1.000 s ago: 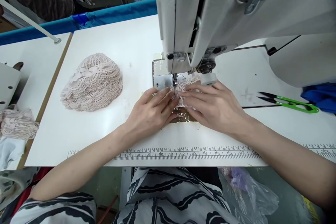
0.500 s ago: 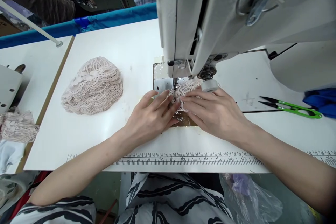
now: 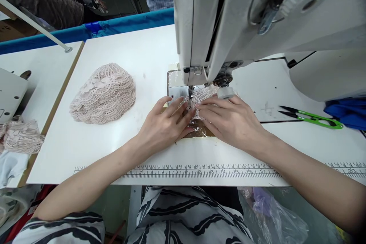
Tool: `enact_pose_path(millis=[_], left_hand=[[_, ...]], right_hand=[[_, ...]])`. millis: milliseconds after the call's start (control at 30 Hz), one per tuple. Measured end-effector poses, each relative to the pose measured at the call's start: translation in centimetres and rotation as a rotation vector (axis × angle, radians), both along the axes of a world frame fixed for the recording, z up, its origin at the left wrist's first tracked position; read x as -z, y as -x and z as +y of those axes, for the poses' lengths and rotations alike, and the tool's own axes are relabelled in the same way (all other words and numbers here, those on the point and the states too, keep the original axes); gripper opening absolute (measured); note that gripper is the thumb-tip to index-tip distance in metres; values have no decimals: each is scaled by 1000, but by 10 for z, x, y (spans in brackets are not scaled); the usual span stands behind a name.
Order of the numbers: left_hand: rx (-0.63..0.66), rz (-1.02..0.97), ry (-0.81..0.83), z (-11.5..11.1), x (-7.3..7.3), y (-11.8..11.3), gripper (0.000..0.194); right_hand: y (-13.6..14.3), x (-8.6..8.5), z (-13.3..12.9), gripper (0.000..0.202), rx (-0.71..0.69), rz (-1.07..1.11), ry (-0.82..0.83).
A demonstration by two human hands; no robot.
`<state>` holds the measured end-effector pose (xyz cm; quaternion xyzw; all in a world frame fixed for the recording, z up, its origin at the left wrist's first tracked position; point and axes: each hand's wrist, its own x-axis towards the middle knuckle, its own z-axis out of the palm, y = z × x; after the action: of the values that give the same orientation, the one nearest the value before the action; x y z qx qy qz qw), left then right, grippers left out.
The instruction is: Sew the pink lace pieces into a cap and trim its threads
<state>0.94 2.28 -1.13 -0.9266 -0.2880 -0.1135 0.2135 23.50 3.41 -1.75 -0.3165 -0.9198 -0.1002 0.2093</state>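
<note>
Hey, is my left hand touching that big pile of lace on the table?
Apart. The head view shows bare white table between the left hand and the pile of lace.

Right hand (image 3: pixel 236 122) partly hides lace piece (image 3: pixel 203 93); sewing machine (image 3: pixel 200 19) runs past top edge.

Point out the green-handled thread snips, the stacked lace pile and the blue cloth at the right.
Green-handled thread snips (image 3: pixel 303 117), head view, on the green handle.
Stacked lace pile (image 3: pixel 104 97), head view, mid-pile.
Blue cloth (image 3: pixel 350 112), head view, on its folds.

Pale lace (image 3: pixel 205 93) — rumpled, at presser foot (image 3: pixel 191 91)
</note>
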Motion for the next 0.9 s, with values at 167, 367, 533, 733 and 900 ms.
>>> enact_pose_path(millis=[167,367,533,733,900], left_hand=[[-3,-24,2,3,2,0,38],[-14,-37,50,7,3,1,38],[-20,-49,41,11,6,1,41],[-53,-90,135,13,8,2,43],[-57,-71,104,13,9,1,46]], right_hand=[[1,0,1,24,5,12,-20],[2,4,4,23,16,17,-34],[3,6,6,21,35,-11,-61],[3,8,9,21,70,-48,-85],[4,8,10,23,75,-48,-73]])
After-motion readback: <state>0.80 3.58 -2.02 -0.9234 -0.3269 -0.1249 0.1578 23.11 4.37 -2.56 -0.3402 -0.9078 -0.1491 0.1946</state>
